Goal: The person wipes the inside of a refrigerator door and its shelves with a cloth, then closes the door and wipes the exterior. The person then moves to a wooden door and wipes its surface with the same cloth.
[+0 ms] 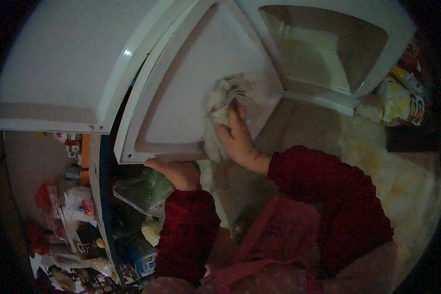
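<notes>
A white cabinet door with a recessed panel stands swung out before me. My right hand presses a crumpled pale cloth with dark smudges onto the lower right of that panel. Part of the cloth hangs down past the door's lower edge. My left hand is at the door's lower edge, its thumb side against the rim; most of its fingers are hidden, so its grip is unclear. The picture is dim and grainy.
A second white door with a see-through pane adjoins at the upper right. A larger white panel fills the upper left. Cluttered shelves with bags and packages lie at lower left, near a clear plastic bag. A yellow-white package is at the right.
</notes>
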`<state>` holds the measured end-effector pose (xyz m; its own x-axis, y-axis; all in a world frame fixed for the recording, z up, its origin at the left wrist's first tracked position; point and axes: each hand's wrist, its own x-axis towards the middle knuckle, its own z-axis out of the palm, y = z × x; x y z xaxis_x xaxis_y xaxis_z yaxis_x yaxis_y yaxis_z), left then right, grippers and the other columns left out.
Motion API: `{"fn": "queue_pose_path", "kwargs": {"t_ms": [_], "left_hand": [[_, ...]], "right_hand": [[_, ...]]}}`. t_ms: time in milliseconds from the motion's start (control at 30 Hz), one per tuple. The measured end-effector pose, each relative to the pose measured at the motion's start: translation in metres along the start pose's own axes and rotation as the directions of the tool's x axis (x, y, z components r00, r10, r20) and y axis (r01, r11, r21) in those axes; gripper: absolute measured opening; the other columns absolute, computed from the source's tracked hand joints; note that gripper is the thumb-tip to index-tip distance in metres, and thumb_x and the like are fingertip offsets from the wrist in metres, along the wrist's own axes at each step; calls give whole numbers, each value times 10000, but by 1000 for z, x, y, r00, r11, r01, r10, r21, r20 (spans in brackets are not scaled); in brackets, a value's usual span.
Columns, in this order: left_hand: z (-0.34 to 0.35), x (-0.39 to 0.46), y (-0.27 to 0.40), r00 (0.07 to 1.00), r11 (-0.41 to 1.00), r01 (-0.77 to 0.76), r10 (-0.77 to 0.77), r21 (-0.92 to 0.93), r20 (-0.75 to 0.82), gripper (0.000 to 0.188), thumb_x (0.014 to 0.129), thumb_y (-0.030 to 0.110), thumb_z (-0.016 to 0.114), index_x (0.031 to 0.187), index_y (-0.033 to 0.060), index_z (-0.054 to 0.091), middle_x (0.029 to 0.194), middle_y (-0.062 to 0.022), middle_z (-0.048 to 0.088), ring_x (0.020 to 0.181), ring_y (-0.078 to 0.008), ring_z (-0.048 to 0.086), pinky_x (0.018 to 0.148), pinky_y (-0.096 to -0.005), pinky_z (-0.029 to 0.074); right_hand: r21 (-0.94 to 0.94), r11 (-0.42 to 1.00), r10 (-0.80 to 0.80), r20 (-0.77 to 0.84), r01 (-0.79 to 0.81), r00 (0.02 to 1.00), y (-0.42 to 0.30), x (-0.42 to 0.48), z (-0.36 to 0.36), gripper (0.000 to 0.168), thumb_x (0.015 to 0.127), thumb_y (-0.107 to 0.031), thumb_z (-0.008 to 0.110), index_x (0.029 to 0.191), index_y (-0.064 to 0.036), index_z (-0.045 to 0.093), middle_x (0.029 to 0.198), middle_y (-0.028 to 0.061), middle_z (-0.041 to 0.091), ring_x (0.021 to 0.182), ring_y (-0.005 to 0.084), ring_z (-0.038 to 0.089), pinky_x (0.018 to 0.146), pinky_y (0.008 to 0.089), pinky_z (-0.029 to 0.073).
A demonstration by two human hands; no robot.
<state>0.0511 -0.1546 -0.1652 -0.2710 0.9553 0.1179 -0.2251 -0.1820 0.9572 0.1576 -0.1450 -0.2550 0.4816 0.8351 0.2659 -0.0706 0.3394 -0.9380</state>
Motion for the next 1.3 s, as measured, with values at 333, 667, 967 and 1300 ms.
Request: {"fn": "queue_pose_path", "kwargs": {"t_ms": [333, 667, 967, 1300], "left_hand": [[-21, 11, -3, 974, 990, 37, -5, -138, 225, 857, 862, 721, 319, 1443, 97, 237, 1466, -91, 282, 1332, -275, 280, 1104, -417, 214], [-9, 5, 3, 997, 999, -6, 2, 50, 80, 846, 884, 720, 179, 1469, 109, 159, 1473, -86, 233, 1336, -254, 250, 1104, -415, 195], [-8, 0, 5, 995, 1000, -10, 7, 30, 96, 865, 866, 739, 211, 1465, 116, 174, 1476, -88, 241, 1334, -261, 257, 1102, -422, 198], [-36, 16, -18, 905, 985, 2, 71, -171, 420, 828, 819, 728, 408, 1416, 165, 299, 1448, -99, 291, 1313, -308, 310, 1096, -467, 243]], "right_hand": [[-67, 830, -507, 320, 553, 800, -62, 14, 17, 475, 712, -142, 675, 1153, -25, 544, 1184, 210, 429, 1087, 404, 463, 900, 448, 438], [-429, 854, -198, 260, 296, 945, 91, 8, -59, 377, 736, -106, 643, 1087, -12, 542, 1108, 180, 421, 1059, 364, 462, 889, 414, 412], [-327, 852, -380, 150, 409, 913, -10, 48, -25, 438, 700, -97, 651, 1122, -49, 546, 1161, 228, 416, 1074, 433, 424, 900, 489, 395], [-184, 695, -593, 399, 695, 700, -83, 19, 23, 188, 699, -146, 612, 880, -107, 649, 1053, 161, 461, 1003, 367, 453, 852, 461, 422]]}}
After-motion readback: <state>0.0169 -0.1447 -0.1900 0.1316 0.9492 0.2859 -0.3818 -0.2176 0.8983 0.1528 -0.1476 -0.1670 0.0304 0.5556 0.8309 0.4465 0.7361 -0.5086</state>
